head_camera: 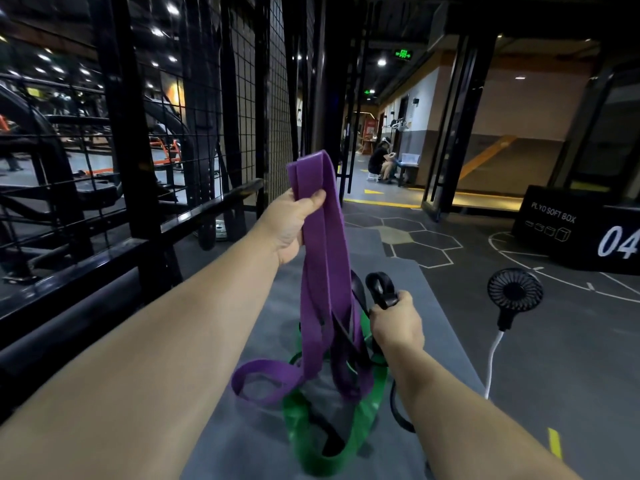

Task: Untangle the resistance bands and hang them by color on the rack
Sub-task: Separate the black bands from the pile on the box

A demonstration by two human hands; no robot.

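**Resistance bands half lifted, knot low down**

Resistance bands are split between my hands and the floor. My left hand [294, 223] is raised in front of the wire rack [242, 98], fingers and thumb curled tight round the doubled top of the purple band [322, 258]. My right hand [398, 323], lower down, is closed round a loop of the black band [388, 299]. The green band [298, 427] lies on the grey mat [225, 438], with purple and black tails crossing over it.

The black strands seem to pass between the purple ones, so pulling my hands apart hard would likely cinch the tangle instead of freeing it. A stretched band slipping from either grip could snap back at me. Lifting higher may drag the green band along too. The fan [515, 292] stands near the mat, and a swinging loop could catch its white cord [493, 358] and tip it.

The black box [554, 244] on the right reads "PLYO SOFT BOX" and a large "04". The green overhead sign [402, 54] is too small to read.
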